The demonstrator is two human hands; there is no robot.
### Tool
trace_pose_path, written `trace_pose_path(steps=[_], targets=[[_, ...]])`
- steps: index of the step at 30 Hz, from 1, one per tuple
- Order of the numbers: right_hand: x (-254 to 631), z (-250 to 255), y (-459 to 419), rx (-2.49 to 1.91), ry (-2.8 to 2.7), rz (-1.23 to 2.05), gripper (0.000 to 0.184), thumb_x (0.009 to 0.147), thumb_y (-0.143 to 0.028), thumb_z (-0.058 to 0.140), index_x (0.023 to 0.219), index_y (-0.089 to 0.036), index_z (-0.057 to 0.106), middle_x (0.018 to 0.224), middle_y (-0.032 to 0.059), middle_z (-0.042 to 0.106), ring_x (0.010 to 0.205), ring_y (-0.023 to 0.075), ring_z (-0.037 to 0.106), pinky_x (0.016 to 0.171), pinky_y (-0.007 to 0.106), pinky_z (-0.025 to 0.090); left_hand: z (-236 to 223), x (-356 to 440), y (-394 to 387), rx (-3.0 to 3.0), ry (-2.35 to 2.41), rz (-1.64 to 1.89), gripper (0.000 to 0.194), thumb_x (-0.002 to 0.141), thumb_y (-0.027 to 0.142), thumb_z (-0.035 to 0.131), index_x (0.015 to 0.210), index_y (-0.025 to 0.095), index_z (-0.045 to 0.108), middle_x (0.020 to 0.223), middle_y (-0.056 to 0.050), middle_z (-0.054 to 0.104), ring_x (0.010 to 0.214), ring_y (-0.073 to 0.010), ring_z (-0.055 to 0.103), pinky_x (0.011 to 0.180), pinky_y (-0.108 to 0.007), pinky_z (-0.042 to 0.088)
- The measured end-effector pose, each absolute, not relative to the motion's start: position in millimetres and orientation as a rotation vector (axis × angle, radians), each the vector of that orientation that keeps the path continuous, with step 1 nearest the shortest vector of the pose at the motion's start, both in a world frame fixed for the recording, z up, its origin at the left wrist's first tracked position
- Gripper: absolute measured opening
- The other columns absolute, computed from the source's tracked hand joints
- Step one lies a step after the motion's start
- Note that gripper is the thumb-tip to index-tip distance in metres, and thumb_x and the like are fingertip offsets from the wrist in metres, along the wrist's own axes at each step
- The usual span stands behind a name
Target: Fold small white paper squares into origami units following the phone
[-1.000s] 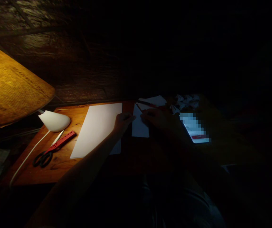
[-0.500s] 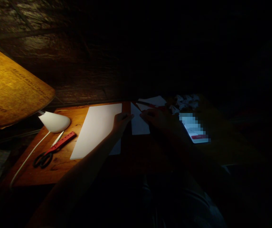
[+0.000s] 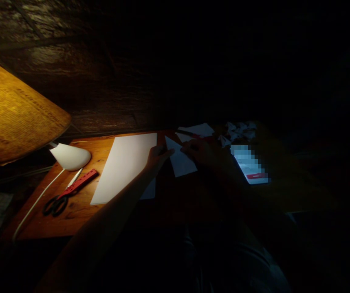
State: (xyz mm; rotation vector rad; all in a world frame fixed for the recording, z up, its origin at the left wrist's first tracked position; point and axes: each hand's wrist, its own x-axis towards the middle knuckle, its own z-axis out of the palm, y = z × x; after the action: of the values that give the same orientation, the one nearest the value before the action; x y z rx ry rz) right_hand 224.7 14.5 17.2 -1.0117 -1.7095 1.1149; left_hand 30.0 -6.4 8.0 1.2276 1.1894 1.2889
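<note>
A small folded white paper point(image 3: 181, 162) lies tilted on the dark part of a wooden table point(image 3: 80, 207). My left hand point(image 3: 158, 156) rests at its left edge, fingers pressed on it. My right hand point(image 3: 201, 152) sits at its upper right edge, fingers closed on the paper. Both hands are dim in the shadow. A large white sheet point(image 3: 126, 165) lies just left of my left hand, partly under my forearm.
A lamp with a yellow printed shade point(image 3: 12, 114) and white base point(image 3: 71, 156) stands at left, its cord trailing forward. Black scissors point(image 3: 55, 203) and a red ruler point(image 3: 81, 181) lie beside it. A lit phone point(image 3: 249, 165) lies right; loose and crumpled papers point(image 3: 238, 130) behind.
The small paper has turned from square to the table to tilted, its lower corner swung right. Both hands stayed at its edges.
</note>
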Motion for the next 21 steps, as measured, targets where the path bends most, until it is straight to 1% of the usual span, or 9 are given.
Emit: trace_pose_path(steps=[2, 3, 7, 10, 17, 21], targets=[[223.4, 17.7, 13.0, -0.982, -1.753, 1.123, 0.028, 0.083, -0.044, 0.068, 0.071, -0.019, 0.065, 0.069, 0.0018, 0.064, 0.061, 0.0134, 0.053, 0.056, 0.026, 0.041, 7.7, 30.7, -6.6, 1.216, 1.197, 1.261, 0.035, 0.060, 0.040, 0.084, 0.077, 0.014, 0.069, 0.073, -0.005, 0.070, 0.065, -0.0166, 0.063, 0.062, -0.028, 0.048], [222.5, 18.8, 11.9, -0.974, -1.781, 1.119, 0.027, 0.083, -0.043, 0.069, 0.071, -0.019, 0.065, 0.070, 0.0020, 0.065, 0.062, 0.0134, 0.054, 0.057, 0.026, 0.041, 7.5, 30.8, -6.6, 1.221, 1.218, 1.259, 0.035, 0.059, 0.040, 0.084, 0.076, 0.014, 0.069, 0.071, -0.004, 0.070, 0.064, -0.0162, 0.062, 0.060, -0.027, 0.048], [219.5, 26.7, 6.1, -0.996, -1.889, 1.047, 0.026, 0.081, -0.042, 0.072, 0.069, -0.020, 0.065, 0.073, 0.0023, 0.066, 0.066, 0.0140, 0.055, 0.061, 0.026, 0.042, 8.2, 29.4, -6.3, 1.274, 1.322, 1.251, 0.031, 0.060, 0.037, 0.084, 0.062, 0.014, 0.063, 0.058, -0.001, 0.062, 0.053, -0.0111, 0.053, 0.049, -0.023, 0.037], [219.0, 30.8, 3.0, -1.017, -1.913, 1.034, 0.025, 0.082, -0.039, 0.072, 0.068, -0.020, 0.063, 0.071, 0.0023, 0.065, 0.065, 0.0139, 0.054, 0.061, 0.026, 0.042, 9.7, 27.9, -6.5, 1.315, 1.345, 1.237, 0.032, 0.061, 0.035, 0.084, 0.057, 0.014, 0.061, 0.054, 0.000, 0.057, 0.049, -0.0092, 0.048, 0.046, -0.022, 0.033], [217.9, 26.1, 3.5, -0.942, -1.876, 1.060, 0.015, 0.080, -0.031, 0.066, 0.070, -0.020, 0.063, 0.075, 0.0032, 0.067, 0.069, 0.0152, 0.057, 0.065, 0.027, 0.044, 7.7, 27.6, -6.5, 1.324, 1.340, 1.206, 0.036, 0.060, 0.037, 0.085, 0.054, 0.013, 0.059, 0.051, 0.000, 0.054, 0.047, -0.0085, 0.046, 0.045, -0.022, 0.032], [217.7, 31.5, 1.2, -0.977, -1.863, 1.056, 0.012, 0.077, -0.030, 0.067, 0.070, -0.020, 0.064, 0.075, 0.0039, 0.067, 0.070, 0.0162, 0.056, 0.063, 0.026, 0.043, 9.1, 29.2, -6.9, 1.336, 1.321, 1.193, 0.034, 0.059, 0.040, 0.085, 0.058, 0.014, 0.063, 0.055, -0.001, 0.059, 0.051, -0.0111, 0.051, 0.047, -0.023, 0.036]])
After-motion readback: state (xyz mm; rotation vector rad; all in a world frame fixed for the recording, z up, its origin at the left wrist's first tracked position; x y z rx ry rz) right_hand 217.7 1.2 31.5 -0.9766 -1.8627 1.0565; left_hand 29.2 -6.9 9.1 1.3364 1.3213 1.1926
